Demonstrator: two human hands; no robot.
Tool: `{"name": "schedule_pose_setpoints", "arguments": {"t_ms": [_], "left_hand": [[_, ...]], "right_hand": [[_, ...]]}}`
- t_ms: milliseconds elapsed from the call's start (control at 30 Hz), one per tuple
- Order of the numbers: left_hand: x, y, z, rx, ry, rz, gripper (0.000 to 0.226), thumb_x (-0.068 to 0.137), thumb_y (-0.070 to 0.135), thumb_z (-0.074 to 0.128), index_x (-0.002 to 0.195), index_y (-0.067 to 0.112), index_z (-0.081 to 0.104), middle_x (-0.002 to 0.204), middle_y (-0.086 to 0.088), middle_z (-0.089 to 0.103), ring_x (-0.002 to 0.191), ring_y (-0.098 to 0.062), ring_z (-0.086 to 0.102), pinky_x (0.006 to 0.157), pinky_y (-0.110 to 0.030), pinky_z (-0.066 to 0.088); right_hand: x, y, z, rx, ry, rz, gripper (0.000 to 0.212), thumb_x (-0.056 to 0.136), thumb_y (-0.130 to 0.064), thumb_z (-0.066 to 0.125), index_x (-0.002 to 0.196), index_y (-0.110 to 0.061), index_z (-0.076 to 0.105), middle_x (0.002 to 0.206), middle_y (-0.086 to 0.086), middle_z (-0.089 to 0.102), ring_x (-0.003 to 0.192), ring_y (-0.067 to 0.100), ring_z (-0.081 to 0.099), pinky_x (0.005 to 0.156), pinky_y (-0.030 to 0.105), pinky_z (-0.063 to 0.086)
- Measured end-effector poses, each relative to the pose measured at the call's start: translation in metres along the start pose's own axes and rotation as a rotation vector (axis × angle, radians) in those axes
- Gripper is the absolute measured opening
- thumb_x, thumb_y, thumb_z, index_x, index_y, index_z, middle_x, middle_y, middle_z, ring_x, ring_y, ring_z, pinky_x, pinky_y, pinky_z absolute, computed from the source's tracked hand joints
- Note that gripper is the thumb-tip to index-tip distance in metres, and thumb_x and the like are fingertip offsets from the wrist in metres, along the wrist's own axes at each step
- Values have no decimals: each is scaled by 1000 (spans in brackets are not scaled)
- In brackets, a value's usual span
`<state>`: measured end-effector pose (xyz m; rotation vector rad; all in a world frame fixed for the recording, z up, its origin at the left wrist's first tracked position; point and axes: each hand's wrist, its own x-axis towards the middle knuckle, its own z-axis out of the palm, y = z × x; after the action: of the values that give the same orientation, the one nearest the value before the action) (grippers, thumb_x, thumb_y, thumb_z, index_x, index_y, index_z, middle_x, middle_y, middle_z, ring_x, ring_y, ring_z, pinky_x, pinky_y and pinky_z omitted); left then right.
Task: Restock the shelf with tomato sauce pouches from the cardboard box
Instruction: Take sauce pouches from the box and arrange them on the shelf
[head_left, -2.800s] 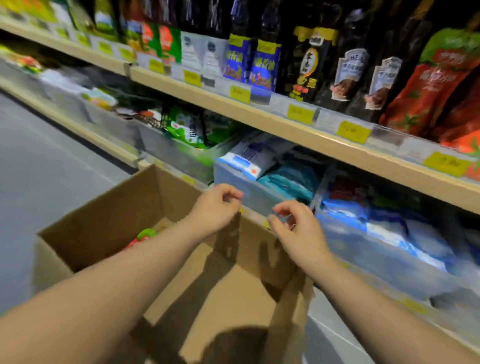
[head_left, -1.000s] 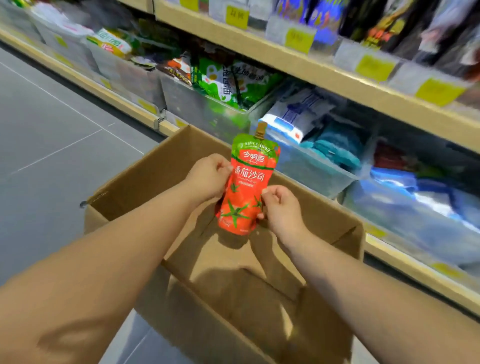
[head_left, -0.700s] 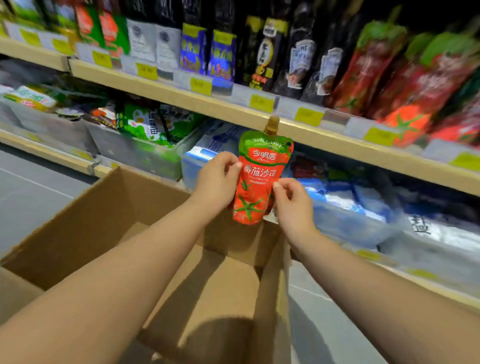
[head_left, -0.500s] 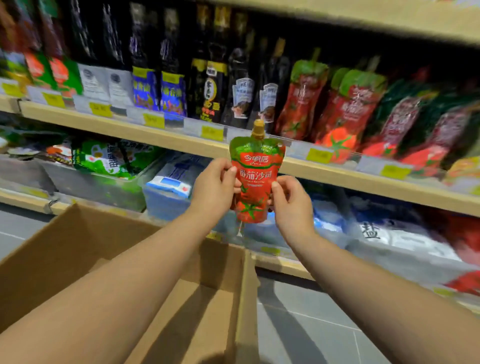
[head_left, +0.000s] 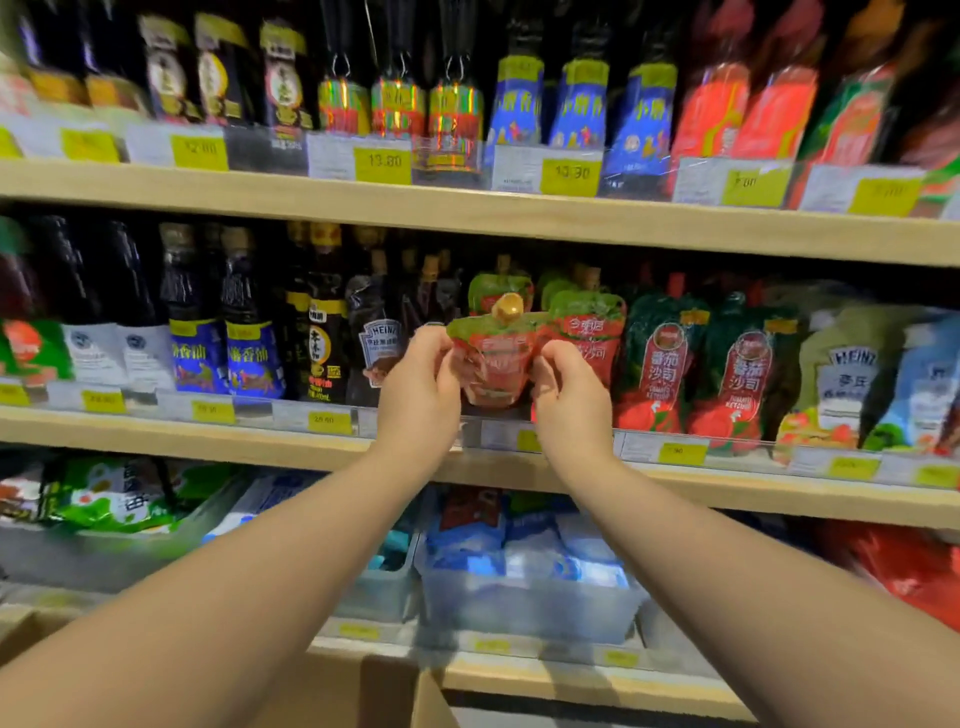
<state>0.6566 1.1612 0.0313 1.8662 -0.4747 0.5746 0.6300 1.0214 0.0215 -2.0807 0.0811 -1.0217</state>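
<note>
At the bottom edge of your view, the open brown cardboard box is sitting just below your forearms, with only its rim showing. Beyond it, a clear plastic bin on the lowest level is holding blue and white packets. Both your bare arms are reaching forward and up to the pale wooden middle shelf. Your left hand is gripping the left edge of a red and green tomato sauce pouch with a tan screw cap, fingers curled round it. Your right hand is pinching its right edge in the same way. The pouch is hanging between the two hands at the shelf's front rail, tipped so the cap is pointing toward you; whether its base is touching the shelf cannot be told. Directly behind and to its right, matching red and green pouches are standing upright, with dark green ketchup pouches just beside them. To the left, a dark Heinz pouch and dark bottles are lining the same shelf. Yellow price labels are running along the rail. Farthest up, blue-labelled bottles are standing on the upper shelf.
</note>
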Motion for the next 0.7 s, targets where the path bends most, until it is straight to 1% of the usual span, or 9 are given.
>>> {"name": "schedule_pose_setpoints", "arguments": {"t_ms": [33,100,200,233,333,433,500,600,700], "left_hand": [[4,-2,3,13,-12,-7,15,97,25,39,93,18,51,88,-5,67,86,-23,65,80,-46,54],[12,-9,9,34,-37,-39,14,97,24,39,92,18,51,88,-6,67,86,-24,65,78,-45,54],[26,-17,21,95,-50,-83,13,96,23,40,86,23,48,82,0,67,82,-22,65,71,-40,52],[30,-19,24,82,-52,-102,13,96,24,40,86,25,48,79,2,66,81,-21,66,71,-39,52],[45,-24,34,127,-68,-140,11,95,27,42,86,29,48,75,9,65,80,-16,66,80,-39,54],[58,-28,39,178,-77,-193,14,95,30,41,83,28,50,77,8,67,82,-18,66,82,-42,53],[64,-30,42,177,-91,-249,15,93,30,41,92,23,54,85,3,70,86,-21,66,84,-43,53],[69,-36,44,229,-141,-286,26,93,30,42,110,16,55,100,-6,69,93,-26,64,85,-43,52],[69,-40,44,275,-203,-309,29,91,31,44,114,17,54,103,-6,69,95,-25,63,84,-39,51]], "right_hand": [[5,3,2,6,-6,35,15,98,-21,42,94,-21,57,79,-8,52,72,14,47,60,27,34],[10,9,9,11,-38,85,19,98,-20,42,104,-18,59,82,-7,54,73,15,49,63,28,36],[15,20,15,-15,-52,156,20,97,-20,43,105,-17,61,77,-3,57,68,18,52,61,30,39],[18,22,17,-23,-62,188,21,97,-21,42,105,-16,61,77,-1,59,69,20,55,62,31,42],[26,29,23,-66,-118,276,24,98,-24,41,98,-13,61,84,4,66,78,25,60,66,34,45],[35,33,27,-136,-152,322,25,98,-26,38,99,-15,60,90,4,68,80,23,61,61,29,39],[40,34,31,-143,-169,330,26,98,-23,37,104,-12,60,96,6,68,79,22,57,59,27,36],[42,33,39,-171,-236,358,35,97,-17,35,126,-11,54,114,9,64,81,20,49,65,28,35],[38,34,40,-168,-255,375,41,95,-14,34,134,-15,47,124,9,59,91,25,56,71,30,42]]}}
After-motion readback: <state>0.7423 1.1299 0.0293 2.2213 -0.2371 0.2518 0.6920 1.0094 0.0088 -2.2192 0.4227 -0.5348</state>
